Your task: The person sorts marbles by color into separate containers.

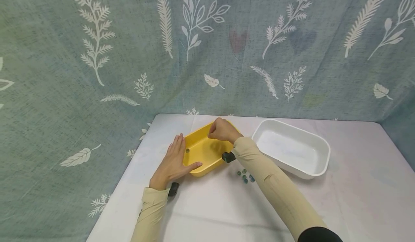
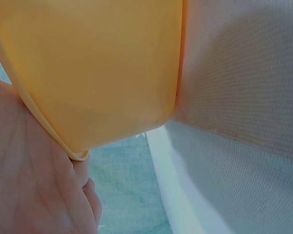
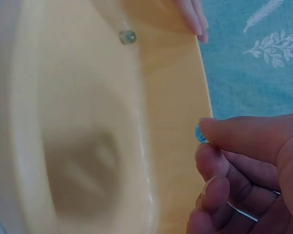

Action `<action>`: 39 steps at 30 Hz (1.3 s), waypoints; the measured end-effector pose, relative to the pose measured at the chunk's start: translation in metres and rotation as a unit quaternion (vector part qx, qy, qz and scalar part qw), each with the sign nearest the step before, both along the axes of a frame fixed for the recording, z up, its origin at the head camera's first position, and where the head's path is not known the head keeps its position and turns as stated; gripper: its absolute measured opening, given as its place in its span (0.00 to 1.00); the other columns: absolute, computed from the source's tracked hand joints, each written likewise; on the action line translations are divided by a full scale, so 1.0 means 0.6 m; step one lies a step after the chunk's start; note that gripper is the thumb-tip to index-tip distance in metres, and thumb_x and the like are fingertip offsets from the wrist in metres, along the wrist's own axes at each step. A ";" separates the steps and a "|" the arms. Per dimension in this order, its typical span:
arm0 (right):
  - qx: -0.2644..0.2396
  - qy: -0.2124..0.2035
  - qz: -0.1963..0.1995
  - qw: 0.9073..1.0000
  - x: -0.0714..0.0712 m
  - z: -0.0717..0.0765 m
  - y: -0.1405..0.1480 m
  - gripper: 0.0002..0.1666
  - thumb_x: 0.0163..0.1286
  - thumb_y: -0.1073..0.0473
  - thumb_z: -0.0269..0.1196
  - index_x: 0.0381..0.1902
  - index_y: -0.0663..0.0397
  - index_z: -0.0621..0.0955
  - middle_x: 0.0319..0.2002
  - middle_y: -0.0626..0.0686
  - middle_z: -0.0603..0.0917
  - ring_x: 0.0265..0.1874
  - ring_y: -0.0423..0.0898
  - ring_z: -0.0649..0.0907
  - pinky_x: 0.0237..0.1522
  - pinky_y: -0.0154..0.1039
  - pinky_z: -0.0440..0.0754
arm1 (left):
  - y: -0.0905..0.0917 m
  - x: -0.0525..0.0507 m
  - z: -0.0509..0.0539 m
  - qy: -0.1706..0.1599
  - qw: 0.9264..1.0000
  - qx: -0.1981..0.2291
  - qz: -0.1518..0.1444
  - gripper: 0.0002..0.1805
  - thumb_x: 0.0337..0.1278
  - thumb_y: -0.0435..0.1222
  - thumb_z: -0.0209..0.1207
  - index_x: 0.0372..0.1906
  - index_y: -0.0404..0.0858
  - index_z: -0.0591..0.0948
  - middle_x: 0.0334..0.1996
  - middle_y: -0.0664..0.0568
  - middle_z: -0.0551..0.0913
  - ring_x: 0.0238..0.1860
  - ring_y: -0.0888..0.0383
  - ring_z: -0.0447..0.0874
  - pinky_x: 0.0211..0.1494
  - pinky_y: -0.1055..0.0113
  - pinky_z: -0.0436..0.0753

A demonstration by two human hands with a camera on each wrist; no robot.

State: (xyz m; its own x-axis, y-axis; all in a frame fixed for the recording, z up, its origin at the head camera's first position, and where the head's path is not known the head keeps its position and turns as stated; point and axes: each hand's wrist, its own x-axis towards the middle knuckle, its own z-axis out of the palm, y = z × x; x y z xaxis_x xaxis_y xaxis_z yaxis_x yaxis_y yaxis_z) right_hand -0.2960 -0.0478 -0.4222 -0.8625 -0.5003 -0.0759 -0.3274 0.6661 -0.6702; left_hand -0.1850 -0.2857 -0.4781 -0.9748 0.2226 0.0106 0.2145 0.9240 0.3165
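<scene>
A yellow tray [image 1: 207, 152] stands on the table, tilted in the head view, with one greenish glass bead [image 1: 187, 150] inside near its left end. My left hand [image 1: 173, 162] rests on the tray's left rim, fingers straight and thumb spread along the near side; the left wrist view shows the palm [image 2: 34, 170] against the rim [image 2: 27, 100]. Over the tray's far right part, my right hand [image 1: 223, 130] pinches a blue bead [image 3: 200, 133] between thumb and forefinger. In the right wrist view the bead in the tray [image 3: 128, 37] lies apart from that hand [image 3: 254, 161].
Several green and blue beads [image 1: 245, 180] lie on the table under the right forearm. To the right stands a white tray [image 1: 291, 146], close to the right sleeve. A patterned cloth [image 1: 207, 54] hangs behind the table [image 1: 356, 184].
</scene>
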 end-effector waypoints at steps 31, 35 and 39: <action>-0.042 0.009 -0.005 0.999 0.018 0.028 0.028 0.11 0.72 0.58 0.68 0.45 0.58 0.91 0.45 0.56 0.92 0.41 0.47 0.89 0.46 0.42 0.88 | 0.000 0.001 -0.003 -0.003 1.000 0.005 0.002 0.69 0.54 0.76 0.55 0.83 0.32 0.42 0.86 0.44 0.34 0.87 0.45 0.31 0.87 0.42 0.44; -0.055 0.008 -0.008 0.998 0.029 0.035 0.045 0.13 0.72 0.56 0.68 0.48 0.58 0.90 0.47 0.56 0.92 0.42 0.48 0.89 0.47 0.42 0.88 | -0.001 0.001 -0.003 -0.004 1.000 0.007 0.001 0.70 0.54 0.77 0.54 0.83 0.32 0.42 0.86 0.44 0.34 0.87 0.46 0.31 0.87 0.42 0.44; -0.061 0.019 -0.010 0.998 0.041 0.042 0.068 0.13 0.72 0.56 0.68 0.47 0.58 0.90 0.46 0.56 0.91 0.41 0.48 0.88 0.45 0.42 0.88 | -0.001 -0.001 -0.002 -0.002 1.000 0.002 0.002 0.70 0.54 0.77 0.53 0.83 0.32 0.42 0.86 0.44 0.34 0.87 0.46 0.31 0.87 0.43 0.44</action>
State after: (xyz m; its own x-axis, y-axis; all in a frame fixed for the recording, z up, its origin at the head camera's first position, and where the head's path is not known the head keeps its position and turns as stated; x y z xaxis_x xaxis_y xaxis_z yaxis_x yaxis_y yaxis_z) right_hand -0.2712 -0.0068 -0.3969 -0.8731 -0.4873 0.0183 -0.3429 0.5869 -0.7335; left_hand -0.1856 -0.2862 -0.4790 -0.9757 0.2190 0.0067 0.2096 0.9238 0.3203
